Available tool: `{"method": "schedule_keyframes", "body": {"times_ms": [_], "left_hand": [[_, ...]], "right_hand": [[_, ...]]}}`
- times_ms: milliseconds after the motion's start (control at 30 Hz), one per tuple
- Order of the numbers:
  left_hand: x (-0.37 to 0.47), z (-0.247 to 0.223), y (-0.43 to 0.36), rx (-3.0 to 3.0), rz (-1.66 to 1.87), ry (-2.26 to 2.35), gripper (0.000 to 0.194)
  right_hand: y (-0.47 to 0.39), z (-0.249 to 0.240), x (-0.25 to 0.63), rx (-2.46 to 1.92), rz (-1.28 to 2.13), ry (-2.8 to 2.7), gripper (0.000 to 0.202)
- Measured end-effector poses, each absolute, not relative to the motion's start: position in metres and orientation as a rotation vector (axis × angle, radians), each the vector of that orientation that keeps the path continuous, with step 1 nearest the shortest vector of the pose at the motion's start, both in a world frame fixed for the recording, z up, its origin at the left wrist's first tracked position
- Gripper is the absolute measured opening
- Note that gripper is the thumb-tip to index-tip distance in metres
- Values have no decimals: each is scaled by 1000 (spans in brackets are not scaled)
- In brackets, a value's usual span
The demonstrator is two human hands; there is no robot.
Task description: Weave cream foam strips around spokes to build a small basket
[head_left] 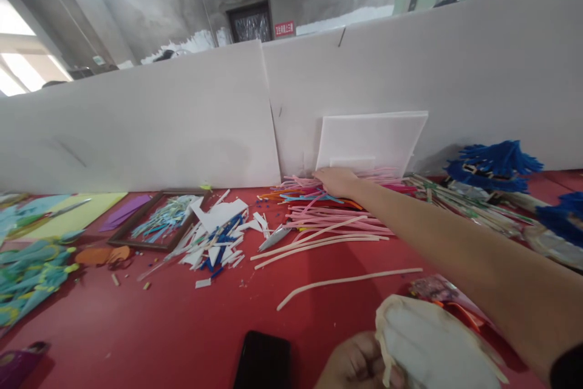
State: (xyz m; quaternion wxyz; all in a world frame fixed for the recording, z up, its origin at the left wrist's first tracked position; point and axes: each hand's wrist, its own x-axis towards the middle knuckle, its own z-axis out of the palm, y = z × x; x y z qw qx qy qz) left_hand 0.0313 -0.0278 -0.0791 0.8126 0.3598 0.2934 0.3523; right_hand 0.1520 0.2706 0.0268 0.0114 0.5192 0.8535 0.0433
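Observation:
My left hand is closed on the edge of a white rounded board at the bottom right. Cream pipe cleaner runs along the board's rim, and a short end hangs down beside my fingers. Stretched far forward, my right hand rests over the back of a pile of pink pipe cleaners. Its fingertips are hidden, so I cannot see whether they grip any. Several cream pipe cleaners lie before the pile, and a single bent cream pipe cleaner lies nearer to me.
A black phone lies at the front. White and blue scraps and a brown frame are to the left. White sheets lean against the grey partition. Blue pipe cleaners lie at the right.

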Motion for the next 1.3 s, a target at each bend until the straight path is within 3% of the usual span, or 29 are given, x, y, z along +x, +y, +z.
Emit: {"method": "schedule_keyframes", "body": {"times_ms": [167, 500, 733, 933, 1100, 1200, 1300], "left_hand": [[41, -95, -26, 761, 766, 602, 70], [24, -49, -27, 702, 714, 644, 63], [27, -51, -27, 639, 743, 631, 60], [23, -62, -24, 585, 851, 640, 56], [24, -62, -23, 714, 928, 704, 66], [21, -57, -24, 802, 849, 778, 69], [13, -53, -23, 857, 674, 758, 56]], "right_hand": [[274, 27, 151, 1638, 73, 2612, 39], [272, 41, 168, 1758, 43, 2746, 38], [270, 58, 191, 1877, -23, 2932, 39], [258, 85, 208, 1965, 16, 3048, 39], [242, 124, 215, 2000, 37, 3034, 33], [228, 148, 220, 2121, -59, 2953, 30], [206, 163, 224, 2208, -393, 2825, 20]]}}
